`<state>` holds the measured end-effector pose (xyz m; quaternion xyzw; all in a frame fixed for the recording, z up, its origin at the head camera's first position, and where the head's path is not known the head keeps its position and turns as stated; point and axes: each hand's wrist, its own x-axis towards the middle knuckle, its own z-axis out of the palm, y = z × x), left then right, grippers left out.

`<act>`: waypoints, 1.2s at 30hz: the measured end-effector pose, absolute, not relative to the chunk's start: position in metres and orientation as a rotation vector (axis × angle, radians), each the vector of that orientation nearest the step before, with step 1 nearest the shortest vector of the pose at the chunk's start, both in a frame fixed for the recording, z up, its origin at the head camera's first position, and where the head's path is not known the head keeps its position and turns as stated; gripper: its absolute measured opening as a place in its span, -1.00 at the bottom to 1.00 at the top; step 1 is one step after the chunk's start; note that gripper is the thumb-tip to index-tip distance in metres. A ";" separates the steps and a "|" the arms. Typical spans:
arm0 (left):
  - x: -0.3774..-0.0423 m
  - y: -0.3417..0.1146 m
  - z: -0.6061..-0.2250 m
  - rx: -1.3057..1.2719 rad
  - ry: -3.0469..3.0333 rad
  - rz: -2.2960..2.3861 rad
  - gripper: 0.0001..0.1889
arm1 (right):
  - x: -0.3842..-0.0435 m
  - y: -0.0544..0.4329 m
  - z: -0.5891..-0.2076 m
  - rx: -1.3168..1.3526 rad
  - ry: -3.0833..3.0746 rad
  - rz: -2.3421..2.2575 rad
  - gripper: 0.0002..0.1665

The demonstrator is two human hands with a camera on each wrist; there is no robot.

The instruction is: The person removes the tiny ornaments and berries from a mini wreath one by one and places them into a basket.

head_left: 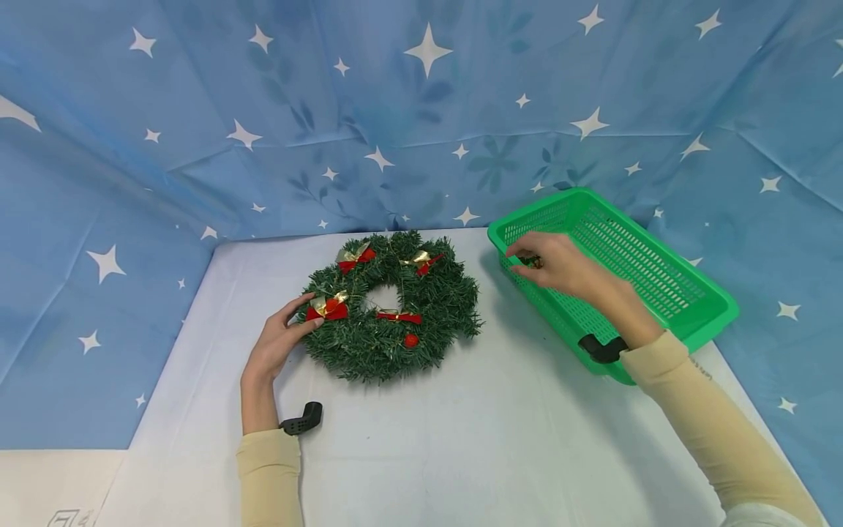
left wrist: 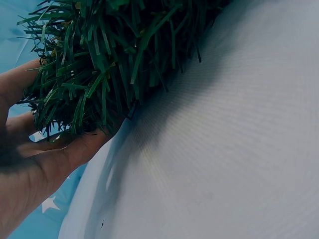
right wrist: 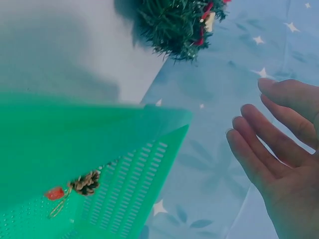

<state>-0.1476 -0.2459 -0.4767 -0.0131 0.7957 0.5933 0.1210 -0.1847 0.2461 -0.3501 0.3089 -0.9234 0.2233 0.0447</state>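
Observation:
A green artificial wreath lies on the white table, decorated with several red and gold bows and a small red ball. My left hand grips its left edge beside a bow; the left wrist view shows the fingers and thumb around the green needles. Over the near left rim of a green plastic basket hovers my right hand, fingers loosely bent and holding nothing in the right wrist view. Inside the basket are a pine cone and a small red ornament with a gold string.
Blue cloth printed with white stars hangs behind and beside the white table. The basket stands at the back right, tilted at an angle. A wrist camera sits on the left wrist, another on the right.

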 end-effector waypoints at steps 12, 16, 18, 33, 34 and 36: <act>-0.148 -0.246 -0.477 -0.045 2.337 1.725 -0.26 | -0.172 0.227 -0.352 1.030 -2.740 0.691 -0.75; -0.148 -0.245 -0.476 -0.043 2.339 1.720 -0.26 | -0.167 0.223 -0.355 1.051 -2.725 0.715 -0.76; -0.148 -0.245 -0.476 -0.041 2.340 1.718 -0.26 | -0.165 0.220 -0.358 1.070 -2.698 0.723 -0.76; -0.148 -0.246 -0.476 -0.047 2.334 1.725 -0.26 | -0.147 0.190 -0.377 1.184 -2.501 0.823 -0.71; -0.148 -0.246 -0.475 -0.048 2.329 1.728 -0.26 | -0.146 0.188 -0.379 1.194 -2.488 0.831 -0.71; -0.148 -0.245 -0.475 -0.048 2.327 1.727 -0.26 | -0.145 0.184 -0.382 1.204 -2.469 0.842 -0.71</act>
